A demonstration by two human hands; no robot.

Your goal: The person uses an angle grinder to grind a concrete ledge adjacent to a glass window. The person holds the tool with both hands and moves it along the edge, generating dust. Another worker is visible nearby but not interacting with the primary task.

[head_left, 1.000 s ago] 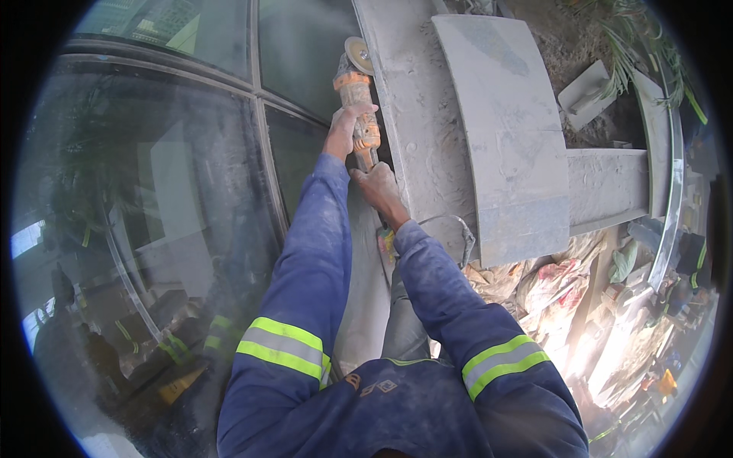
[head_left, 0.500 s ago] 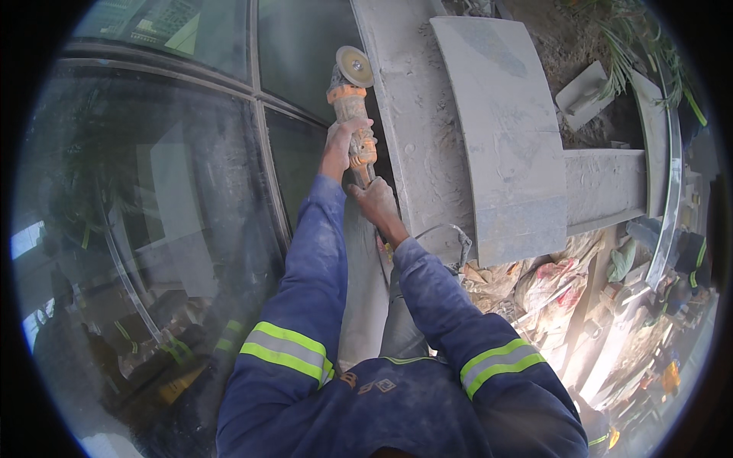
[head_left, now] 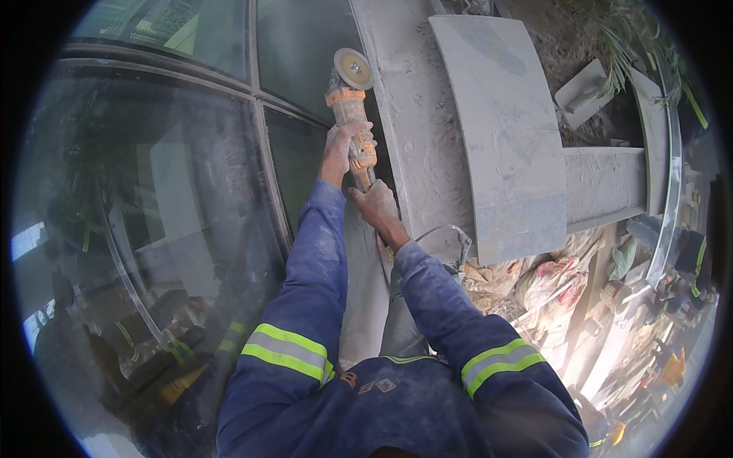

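A dusty orange angle grinder [head_left: 353, 114] is held out ahead of me, its round cutting disc [head_left: 353, 69] at the far end. My left hand [head_left: 340, 149] wraps around the middle of its body. Behind it, my right hand [head_left: 376, 206] grips the narrow rear handle. The disc is beside the dusty edge of a grey stone ledge [head_left: 416, 114], with dark window glass to its left. I cannot tell whether the disc touches the ledge or whether it spins.
A loose grey slab [head_left: 508, 130] lies on the ledge to the right. Framed glass panes [head_left: 168, 168] fill the left side. A cable [head_left: 458, 229] loops near my right forearm. Crumpled sacks and rubble [head_left: 550, 286] lie lower right, and palm leaves [head_left: 615, 57] hang at upper right.
The grinder has shifted very slightly, its disc end a little lower and to the left. Both hands keep their hold.
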